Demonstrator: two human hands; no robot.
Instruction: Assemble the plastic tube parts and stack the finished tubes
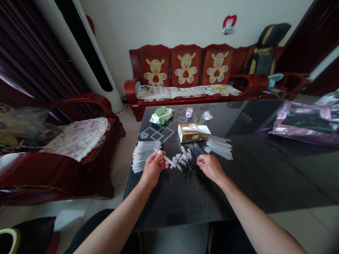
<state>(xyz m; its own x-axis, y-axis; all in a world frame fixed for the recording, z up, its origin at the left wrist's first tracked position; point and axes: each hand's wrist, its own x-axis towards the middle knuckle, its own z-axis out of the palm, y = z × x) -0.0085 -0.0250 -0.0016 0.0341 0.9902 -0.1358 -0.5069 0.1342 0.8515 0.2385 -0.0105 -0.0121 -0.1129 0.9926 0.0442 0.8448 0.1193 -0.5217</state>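
Between the thumb and fingers of my left hand (155,168) is a whitish pen barrel (167,160), tilted, one tapered end pointing up and left. My right hand (211,168) is closed in a pinch beside a bundle of thin dark pen refills (195,149); what its fingertips hold is hidden. Between the hands lies a loose heap of whitish pen caps (182,158), with small black parts (188,172) at its near side. A row of pale pen barrels (143,155) lies by my left hand. More pale tubes (219,147) fan out beyond my right hand.
On the dark glossy table (180,204) stand a gold tissue box (193,135), a green wipes pack (161,115), a small pinkish-white jar (189,112) and a crumpled white tissue (208,115). A purple plastic bag (304,123) lies at the right. A wooden sofa (134,91) stands behind.
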